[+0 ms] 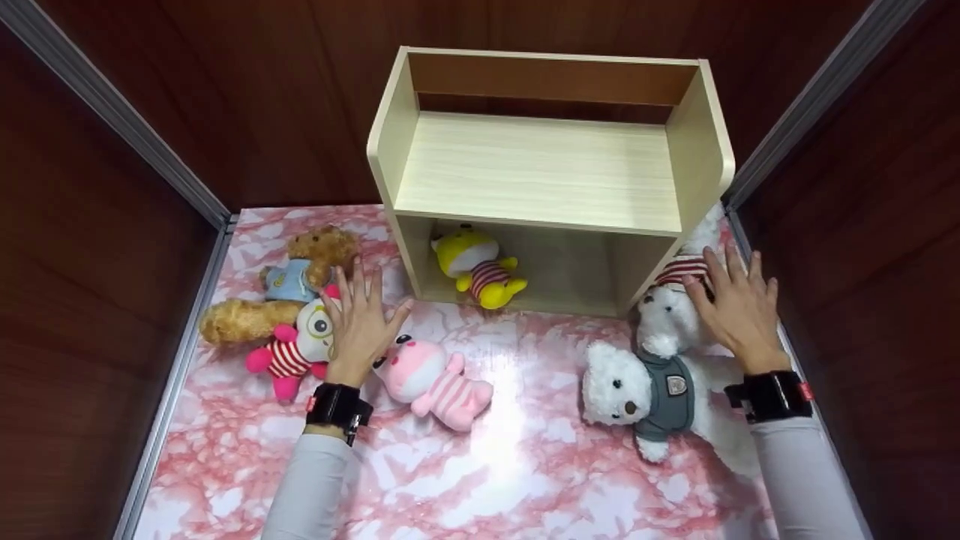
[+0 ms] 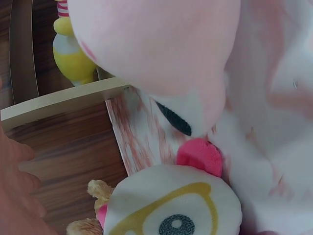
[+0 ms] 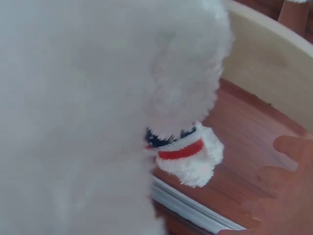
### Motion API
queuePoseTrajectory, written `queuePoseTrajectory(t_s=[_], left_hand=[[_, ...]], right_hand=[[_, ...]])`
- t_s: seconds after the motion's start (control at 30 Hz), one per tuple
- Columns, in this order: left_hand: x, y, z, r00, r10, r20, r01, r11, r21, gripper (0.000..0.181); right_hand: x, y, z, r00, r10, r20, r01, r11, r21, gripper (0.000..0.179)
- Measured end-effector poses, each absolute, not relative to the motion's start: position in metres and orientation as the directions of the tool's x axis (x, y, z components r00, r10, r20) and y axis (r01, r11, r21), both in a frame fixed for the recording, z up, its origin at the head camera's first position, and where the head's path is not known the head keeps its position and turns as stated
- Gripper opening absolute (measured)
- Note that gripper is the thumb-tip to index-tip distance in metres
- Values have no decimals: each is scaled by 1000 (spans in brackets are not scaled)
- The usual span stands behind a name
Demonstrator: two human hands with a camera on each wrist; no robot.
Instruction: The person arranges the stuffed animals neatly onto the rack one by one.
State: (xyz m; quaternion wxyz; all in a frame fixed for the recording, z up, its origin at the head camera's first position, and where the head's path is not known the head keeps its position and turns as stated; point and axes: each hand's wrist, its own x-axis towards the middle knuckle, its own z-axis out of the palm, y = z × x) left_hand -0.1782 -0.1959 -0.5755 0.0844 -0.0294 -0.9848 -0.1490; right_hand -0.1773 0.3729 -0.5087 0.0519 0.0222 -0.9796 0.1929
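Left hand [image 1: 362, 322]: fingers straight and spread, holding nothing; we see it just beside the glasses-faced toy [image 1: 287, 358], contact unclear.
Right hand [image 1: 739, 311]: likewise spread, gripping nothing; we see it by the striped-shirted white plush [image 1: 666, 322], contact unclear.
Glasses-faced toy: front left of the shelf [image 1: 536, 169].
White plush: by the shelf's front right corner.
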Motion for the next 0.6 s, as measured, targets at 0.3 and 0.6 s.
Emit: queuePoseTrajectory(t_s=[0.3, 0.6], left_hand=[[-176, -193, -580, -986, 38, 165, 89, 945, 314, 89], [-173, -191, -586, -984, 46, 173, 99, 944, 315, 88]], right_hand=[[-154, 336, -502, -904, -112, 412, -307, 843, -443, 50], [-138, 294, -513, -863, -337, 376, -471, 806, -358, 41]])
